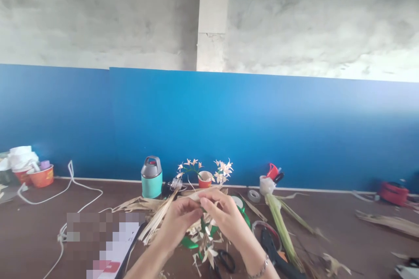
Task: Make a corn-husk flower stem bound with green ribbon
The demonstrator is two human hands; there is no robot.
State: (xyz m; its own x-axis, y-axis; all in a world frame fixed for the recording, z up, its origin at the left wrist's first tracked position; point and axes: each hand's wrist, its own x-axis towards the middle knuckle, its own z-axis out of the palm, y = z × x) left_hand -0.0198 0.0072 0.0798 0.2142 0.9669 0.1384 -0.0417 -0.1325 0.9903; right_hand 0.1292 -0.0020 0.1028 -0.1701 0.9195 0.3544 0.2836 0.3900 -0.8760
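Observation:
My left hand (pixel 183 218) and my right hand (pixel 222 211) meet at the fingertips above the middle of the table. Both are closed in a pinch, and a bit of green stem shows between them. Below the fingers hangs a spray of pale, husk-like flowers (pixel 208 250), which appears to belong to that stem; the grip itself is partly hidden. Black-handled scissors (pixel 225 261) lie under the flowers. Around the hands are dry husk strips (pixel 157 222) and small pale scraps. Something green and round (pixel 245 216) is partly covered by my right hand.
Behind stand a teal flask (pixel 151 178), a paper cup (pixel 205 178) and finished-looking flower sprays (pixel 223 170). On the right are a tape roll (pixel 254 195), a black glue gun (pixel 273 248) and green stalks (pixel 283 235). A white cord (pixel 87 205) and red tubs (pixel 42 177) lie left; a blue partition (pixel 209 117) runs behind.

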